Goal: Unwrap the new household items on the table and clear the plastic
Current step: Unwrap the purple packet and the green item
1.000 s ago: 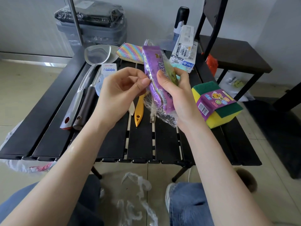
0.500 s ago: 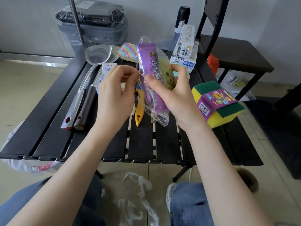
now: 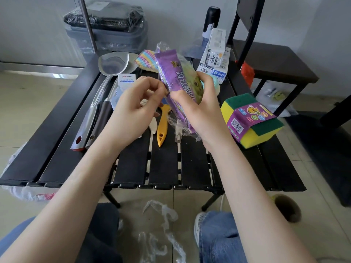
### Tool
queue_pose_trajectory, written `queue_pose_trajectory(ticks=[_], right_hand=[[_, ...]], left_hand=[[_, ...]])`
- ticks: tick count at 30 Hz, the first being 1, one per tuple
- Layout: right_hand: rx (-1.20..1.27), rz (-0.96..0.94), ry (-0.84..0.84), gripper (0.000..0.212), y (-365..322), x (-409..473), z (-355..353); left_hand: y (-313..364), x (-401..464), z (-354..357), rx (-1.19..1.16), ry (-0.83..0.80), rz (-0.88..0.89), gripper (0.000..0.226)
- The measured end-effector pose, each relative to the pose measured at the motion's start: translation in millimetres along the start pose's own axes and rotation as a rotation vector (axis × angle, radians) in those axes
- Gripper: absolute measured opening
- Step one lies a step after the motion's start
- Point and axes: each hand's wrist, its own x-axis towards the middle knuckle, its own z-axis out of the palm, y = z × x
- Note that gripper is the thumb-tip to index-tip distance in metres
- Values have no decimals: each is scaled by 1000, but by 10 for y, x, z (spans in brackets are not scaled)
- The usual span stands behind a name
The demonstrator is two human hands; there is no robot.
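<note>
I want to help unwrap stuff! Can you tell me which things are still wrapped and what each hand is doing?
purple packet: still in clear plastic, held upright above the table.
right hand: gripping the purple packet.
left hand: pinching the packet's plastic edge.
yellow and green sponges: still banded by a purple label, lying on the table.
yellow tool: bare, lying flat.
metal spatula: lying flat, wrap unclear.
loose plastic: crumpled on the floor.

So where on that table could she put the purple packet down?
The near slats in front of the yellow tool are bare, as is the near left corner beside the spatula. The far end, around the box, is crowded.
</note>
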Motion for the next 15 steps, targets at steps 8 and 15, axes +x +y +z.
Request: queue_pose_trajectory(ticks=[8,15], right_hand=[[2,2,42,42,-9,-35,70],[114,159,-80,44,-97,36,71]], left_hand=[[-23,-31,35,225,153,264,8],[-84,-61,39,315,391,448,8]])
